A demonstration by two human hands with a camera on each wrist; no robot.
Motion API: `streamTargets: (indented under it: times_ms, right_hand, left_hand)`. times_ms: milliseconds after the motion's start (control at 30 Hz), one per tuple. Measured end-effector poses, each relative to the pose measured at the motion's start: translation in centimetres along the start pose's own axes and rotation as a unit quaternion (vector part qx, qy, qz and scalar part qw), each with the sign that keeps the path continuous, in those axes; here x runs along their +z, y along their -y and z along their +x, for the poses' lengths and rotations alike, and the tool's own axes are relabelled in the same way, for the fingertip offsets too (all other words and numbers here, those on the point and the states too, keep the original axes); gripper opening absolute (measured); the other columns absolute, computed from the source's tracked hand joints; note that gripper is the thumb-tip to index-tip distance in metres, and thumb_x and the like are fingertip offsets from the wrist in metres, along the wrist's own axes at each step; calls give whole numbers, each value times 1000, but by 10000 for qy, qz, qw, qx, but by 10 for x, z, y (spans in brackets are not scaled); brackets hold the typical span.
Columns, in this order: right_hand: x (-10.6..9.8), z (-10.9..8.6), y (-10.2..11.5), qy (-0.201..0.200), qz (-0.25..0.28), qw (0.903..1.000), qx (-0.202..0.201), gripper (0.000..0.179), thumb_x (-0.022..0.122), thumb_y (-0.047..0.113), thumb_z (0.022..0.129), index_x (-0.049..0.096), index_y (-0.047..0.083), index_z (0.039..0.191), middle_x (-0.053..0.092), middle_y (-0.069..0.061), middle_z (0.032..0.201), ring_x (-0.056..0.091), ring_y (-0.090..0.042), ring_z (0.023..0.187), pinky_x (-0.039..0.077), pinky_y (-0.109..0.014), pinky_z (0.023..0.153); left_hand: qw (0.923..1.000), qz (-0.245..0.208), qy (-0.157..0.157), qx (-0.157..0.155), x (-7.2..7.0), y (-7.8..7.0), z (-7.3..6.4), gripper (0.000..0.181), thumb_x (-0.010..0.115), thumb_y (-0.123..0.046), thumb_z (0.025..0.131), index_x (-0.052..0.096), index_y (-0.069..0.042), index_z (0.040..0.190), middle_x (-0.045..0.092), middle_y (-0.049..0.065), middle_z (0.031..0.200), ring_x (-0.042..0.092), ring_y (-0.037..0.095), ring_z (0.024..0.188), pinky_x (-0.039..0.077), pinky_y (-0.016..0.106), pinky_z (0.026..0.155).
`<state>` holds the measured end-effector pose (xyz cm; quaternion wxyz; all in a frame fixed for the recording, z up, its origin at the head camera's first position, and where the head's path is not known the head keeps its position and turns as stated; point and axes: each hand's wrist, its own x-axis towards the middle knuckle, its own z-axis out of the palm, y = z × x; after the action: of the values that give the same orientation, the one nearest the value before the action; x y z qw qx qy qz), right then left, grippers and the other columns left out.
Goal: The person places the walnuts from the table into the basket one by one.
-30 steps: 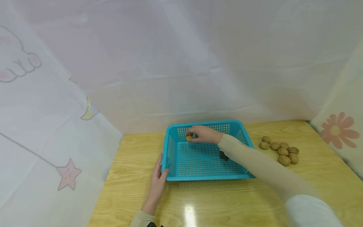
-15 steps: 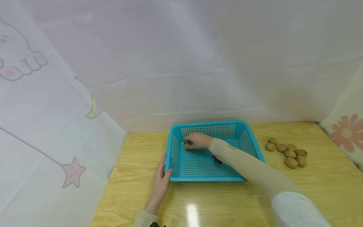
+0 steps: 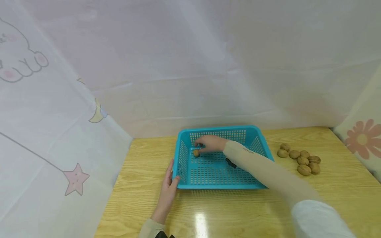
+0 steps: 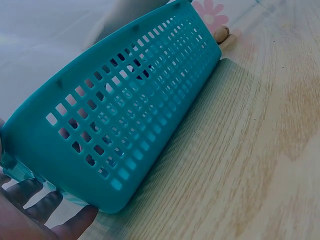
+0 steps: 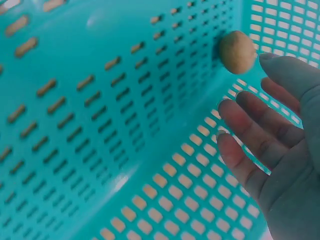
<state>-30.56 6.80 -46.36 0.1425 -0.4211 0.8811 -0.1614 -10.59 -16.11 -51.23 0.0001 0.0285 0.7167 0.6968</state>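
A blue plastic basket with slotted walls stands on the wooden table. My left hand holds its near left corner, thumb at the rim and fingers along the outer left wall, as the left wrist view shows at the lower left. Inside, at the left end of the basket floor, lies one brown walnut. My right hand is over it in the basket, with fingers spread and nothing in the grasp. In the right wrist view the thumb tip is right beside the walnut, and the other fingers are apart from it.
Several walnuts lie in a loose group on the table to the right of the basket. A pale printed cloth hangs behind the table and along its sides. The right forearm crosses the basket's right side.
The right hand has lowered the walnut onto the basket floor and let go, its fingers now spread and slightly raised. The left hand stays at the basket's corner.
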Motion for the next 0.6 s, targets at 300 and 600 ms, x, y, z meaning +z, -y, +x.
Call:
streamTargets:
  times_ms: [300,600]
  right_hand:
    - [-27,-35,3,-156,74,9997,-199,28,69,20,101,69,7,126,71,-11,122,67,-27,109,56,-41,91]
    - [-44,-79,5,-418,163,9986,-288,27,68,24,102,70,14,127,71,-3,122,67,-19,101,56,-37,87]
  left_hand:
    - [9999,15,-132,-2,1,-1,-1,68,47,-7,107,18,-17,169,44,27,156,48,45,140,49,53,108]
    - [9999,-31,-138,-11,2,-2,-1,69,47,-7,107,21,-23,168,42,25,159,45,43,143,46,54,111]
